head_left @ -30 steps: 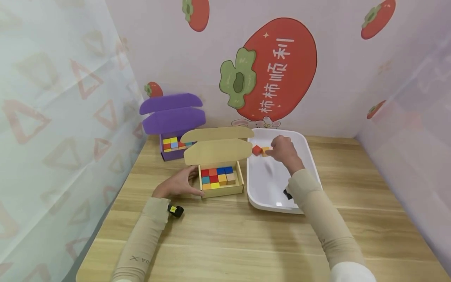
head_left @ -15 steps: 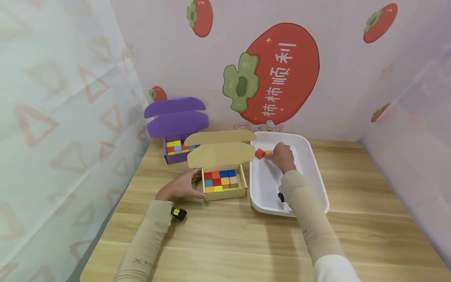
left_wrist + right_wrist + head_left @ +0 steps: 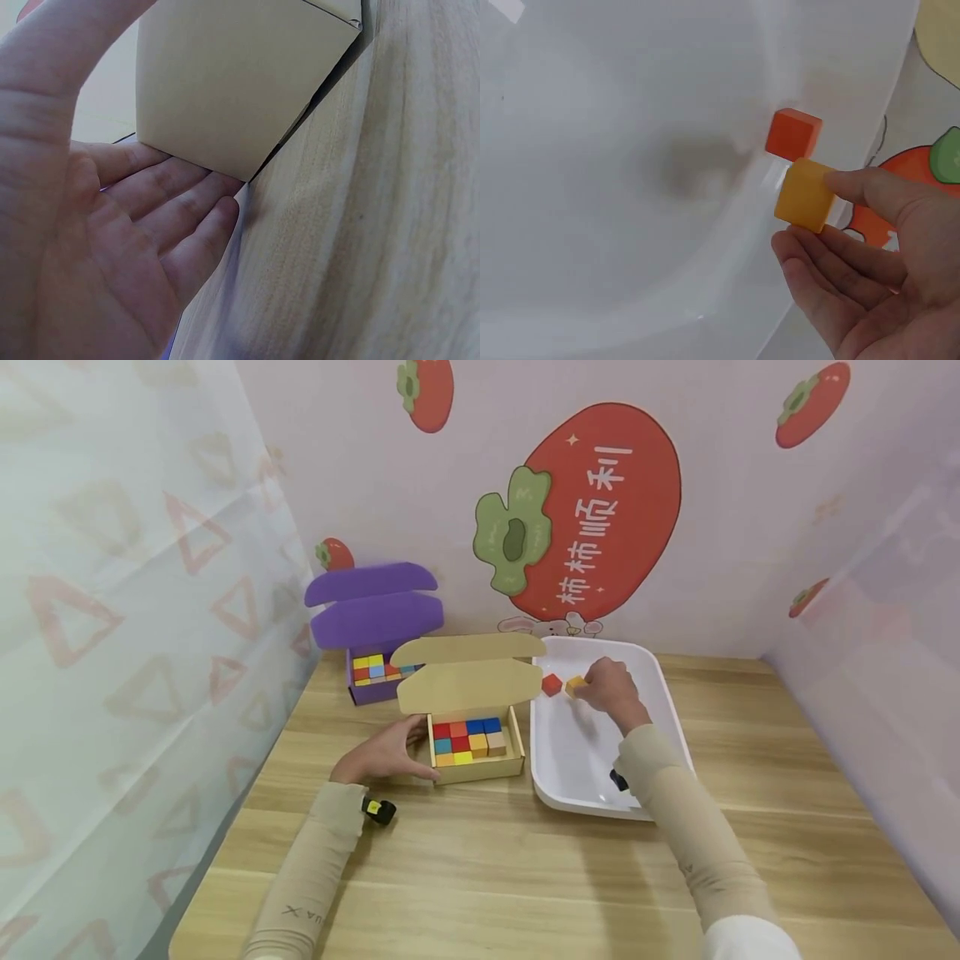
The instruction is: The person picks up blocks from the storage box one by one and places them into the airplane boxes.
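Observation:
My right hand (image 3: 611, 687) pinches a yellow-orange block (image 3: 806, 195) between thumb and fingertips over the far end of the white tray (image 3: 558, 772). Close beside it, a red-orange block (image 3: 793, 134) lies in the tray. My left hand (image 3: 386, 750) holds the left end of an open tan cardboard box (image 3: 480, 770), thumb at its front corner and fingers along the back. In the left wrist view those fingers (image 3: 180, 191) rest against the bottom edge of the box wall. Inside the box sit several coloured cubes (image 3: 460, 743), with a gap along the right side.
A purple box (image 3: 375, 693) with its lid raised stands behind and to the left, also with coloured cubes in it. The tan box's upright lid (image 3: 468, 685) reaches to the tray's left rim. A patterned wall rises behind the wooden table (image 3: 480, 877).
My right hand has closed its fingers on the yellow-orange block and drawn it slightly away from the red-orange one. My left hand keeps its place at the tan box.

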The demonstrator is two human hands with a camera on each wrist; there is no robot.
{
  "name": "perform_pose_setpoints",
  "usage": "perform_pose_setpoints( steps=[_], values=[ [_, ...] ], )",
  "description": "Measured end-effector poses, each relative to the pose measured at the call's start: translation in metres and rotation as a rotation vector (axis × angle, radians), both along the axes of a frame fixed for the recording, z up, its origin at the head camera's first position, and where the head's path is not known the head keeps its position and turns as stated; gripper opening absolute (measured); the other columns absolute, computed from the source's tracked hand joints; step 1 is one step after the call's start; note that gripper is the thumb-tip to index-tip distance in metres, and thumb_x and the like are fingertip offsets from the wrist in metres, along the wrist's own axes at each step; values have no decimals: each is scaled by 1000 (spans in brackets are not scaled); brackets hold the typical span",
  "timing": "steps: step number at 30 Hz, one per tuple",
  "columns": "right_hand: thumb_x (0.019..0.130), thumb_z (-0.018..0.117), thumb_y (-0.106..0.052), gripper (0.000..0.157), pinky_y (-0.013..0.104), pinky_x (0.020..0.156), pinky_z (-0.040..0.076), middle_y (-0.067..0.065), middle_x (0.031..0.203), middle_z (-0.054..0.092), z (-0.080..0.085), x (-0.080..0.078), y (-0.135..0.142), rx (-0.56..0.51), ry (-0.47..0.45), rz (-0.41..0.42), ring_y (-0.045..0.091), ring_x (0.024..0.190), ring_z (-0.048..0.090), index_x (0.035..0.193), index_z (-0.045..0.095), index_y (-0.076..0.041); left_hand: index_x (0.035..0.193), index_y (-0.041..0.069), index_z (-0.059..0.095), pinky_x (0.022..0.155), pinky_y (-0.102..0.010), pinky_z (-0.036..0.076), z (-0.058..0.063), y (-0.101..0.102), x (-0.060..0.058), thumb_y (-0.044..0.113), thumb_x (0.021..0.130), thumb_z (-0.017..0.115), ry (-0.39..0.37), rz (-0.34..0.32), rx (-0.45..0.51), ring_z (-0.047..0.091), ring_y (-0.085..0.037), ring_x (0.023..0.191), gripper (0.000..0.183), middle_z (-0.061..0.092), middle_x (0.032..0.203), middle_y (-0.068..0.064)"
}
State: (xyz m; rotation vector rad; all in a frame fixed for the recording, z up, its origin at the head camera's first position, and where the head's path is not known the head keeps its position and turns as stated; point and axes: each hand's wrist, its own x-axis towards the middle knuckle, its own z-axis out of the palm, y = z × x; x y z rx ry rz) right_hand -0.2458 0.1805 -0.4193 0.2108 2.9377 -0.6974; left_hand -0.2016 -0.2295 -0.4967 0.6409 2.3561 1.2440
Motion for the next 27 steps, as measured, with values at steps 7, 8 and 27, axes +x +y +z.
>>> perform_pose_setpoints(
  steps=[7,8,27],
  values=[
    [93,80,-15,29,44,87,66,22,112,77,30,26,0,-20,79,169,31,89,69,115,78,5,164,11,32,131,-54,32,3,-2,-2,44,74,98,2,-3,-6,40,-34,156,116,44,166,-9],
    [93,80,-14,28,44,86,66,22,111,77,35,31,-1,-23,85,197,31,89,69,114,79,4,164,11,32,131,-54,32,3,-2,-2,44,74,98,3,-5,-4,39,-35,157,116,44,166,-9],
    [88,86,-9,22,29,82,65,7,102,79,44,67,-88,-136,47,643,17,85,68,110,81,-5,165,8,30,130,-56,33,0,0,0,42,76,96,11,-19,-4,39,-38,156,116,42,166,-13]
  ],
)
